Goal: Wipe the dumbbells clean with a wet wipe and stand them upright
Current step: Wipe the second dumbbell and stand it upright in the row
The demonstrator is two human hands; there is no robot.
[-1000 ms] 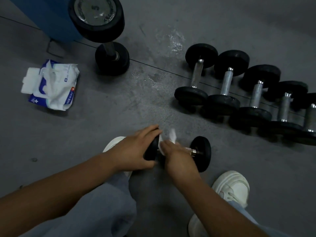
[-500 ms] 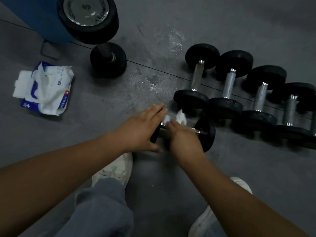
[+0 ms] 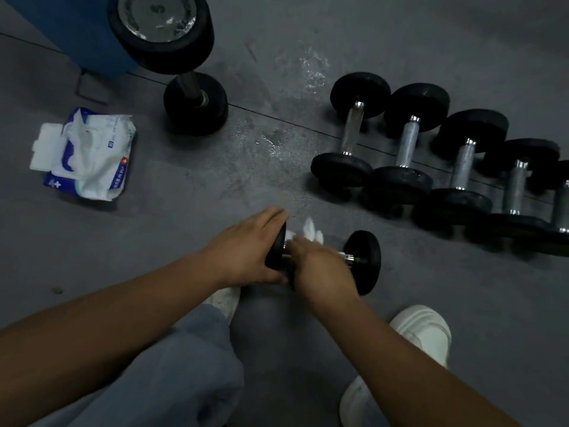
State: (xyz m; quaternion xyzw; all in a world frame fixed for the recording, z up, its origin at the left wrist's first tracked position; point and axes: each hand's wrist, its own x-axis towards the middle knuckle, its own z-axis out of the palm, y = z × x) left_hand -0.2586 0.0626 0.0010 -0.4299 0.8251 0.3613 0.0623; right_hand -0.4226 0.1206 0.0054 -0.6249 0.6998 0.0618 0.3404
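Grey floor (image 3: pixel 184 226), matt, with a damp patch (image 3: pixel 274 143) at centre far. Item in hand: small dumbbell (image 3: pixel 365 261), lying on its side at centre near, just beyond a white shoe (image 3: pixel 421 331). Left hand (image 3: pixel 246 251) clasps its left head, fingers over the top and thumb below. Right hand (image 3: pixel 320 269) is wrapped round the bar with the wet wipe (image 3: pixel 311 231) bunched inside, a white tuft showing past the knuckles. Other stock: a row of dumbbells (image 3: pixel 408 140) lying flat at right far; one large dumbbell (image 3: pixel 191 97) upright at left far, against a blue unit (image 3: pixel 61 32); an opened wipe pack (image 3: pixel 89 155) at left. Hazards, as judged: round heads may roll toward the shoes if the left hand slackens; a wet bar could slip when tipped on end; the damp floor offers poor footing for a narrow base; the bunched wipe may miss the heads entirely.
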